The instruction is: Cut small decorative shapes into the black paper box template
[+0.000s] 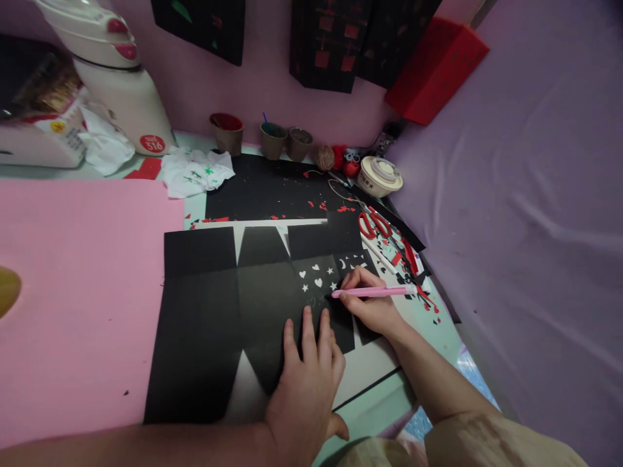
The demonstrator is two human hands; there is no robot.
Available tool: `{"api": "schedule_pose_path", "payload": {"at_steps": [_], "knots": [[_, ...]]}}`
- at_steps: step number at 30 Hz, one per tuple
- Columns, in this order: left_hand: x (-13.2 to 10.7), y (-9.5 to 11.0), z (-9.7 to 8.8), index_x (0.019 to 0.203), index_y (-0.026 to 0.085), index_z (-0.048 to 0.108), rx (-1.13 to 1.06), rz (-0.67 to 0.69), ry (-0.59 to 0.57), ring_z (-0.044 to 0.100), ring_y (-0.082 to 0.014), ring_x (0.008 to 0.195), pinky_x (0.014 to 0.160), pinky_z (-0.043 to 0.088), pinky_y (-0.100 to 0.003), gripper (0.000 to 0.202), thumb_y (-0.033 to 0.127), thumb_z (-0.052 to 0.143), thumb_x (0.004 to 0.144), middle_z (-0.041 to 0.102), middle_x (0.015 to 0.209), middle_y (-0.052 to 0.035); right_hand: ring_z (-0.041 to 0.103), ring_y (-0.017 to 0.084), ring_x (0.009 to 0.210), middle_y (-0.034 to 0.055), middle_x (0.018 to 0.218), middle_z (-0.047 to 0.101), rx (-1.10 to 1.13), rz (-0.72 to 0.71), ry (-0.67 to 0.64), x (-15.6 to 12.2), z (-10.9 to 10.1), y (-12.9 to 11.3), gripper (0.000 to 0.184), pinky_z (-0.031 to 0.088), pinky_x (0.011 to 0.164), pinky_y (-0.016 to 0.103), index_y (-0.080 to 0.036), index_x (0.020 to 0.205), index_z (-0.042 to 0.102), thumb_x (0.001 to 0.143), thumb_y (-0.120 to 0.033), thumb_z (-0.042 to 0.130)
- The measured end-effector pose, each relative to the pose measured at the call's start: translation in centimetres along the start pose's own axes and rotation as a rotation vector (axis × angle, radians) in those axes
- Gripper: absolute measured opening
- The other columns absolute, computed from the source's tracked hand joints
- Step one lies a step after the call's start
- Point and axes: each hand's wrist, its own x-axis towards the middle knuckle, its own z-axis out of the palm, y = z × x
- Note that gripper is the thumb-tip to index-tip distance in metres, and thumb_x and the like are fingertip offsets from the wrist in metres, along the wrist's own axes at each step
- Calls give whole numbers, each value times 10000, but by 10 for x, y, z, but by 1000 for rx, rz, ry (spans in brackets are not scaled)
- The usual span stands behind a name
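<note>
My right hand point(372, 301) pinches a slim pink pen-shaped craft knife point(374, 292). Its tip points left onto a black card sheet point(199, 324), beside faint outlines point(314, 300); the blade is too small to make out. Fingers spread, my left hand point(309, 370) presses flat on the card just below those outlines. White heart, star and moon cut-outs point(318, 283) show above the tip. The card has folded creases and notched flaps, and lies partly over a white board point(370, 376).
Red-handled scissors point(374, 225) and red and black scraps point(435, 311) lie to the right. Pink paper point(73, 292) covers the left side. Along the back stand a white bottle point(121, 97), several small pots point(273, 141) and a lidded bowl point(379, 177). Black and red paper boxes point(435, 68) hang above.
</note>
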Motion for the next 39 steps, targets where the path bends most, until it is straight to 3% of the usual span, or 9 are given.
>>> {"api": "schedule_pose_path", "payload": {"at_steps": [39], "knots": [[-1, -1, -3, 1302, 151, 605, -15, -3, 12, 302, -493, 1377, 1039, 322, -686, 996, 851, 593, 593, 389, 1487, -223, 539, 145, 620, -4, 675, 592, 2, -16, -34, 0, 0, -1, 211, 418, 555, 273, -227, 680, 473, 760, -231, 667]]}}
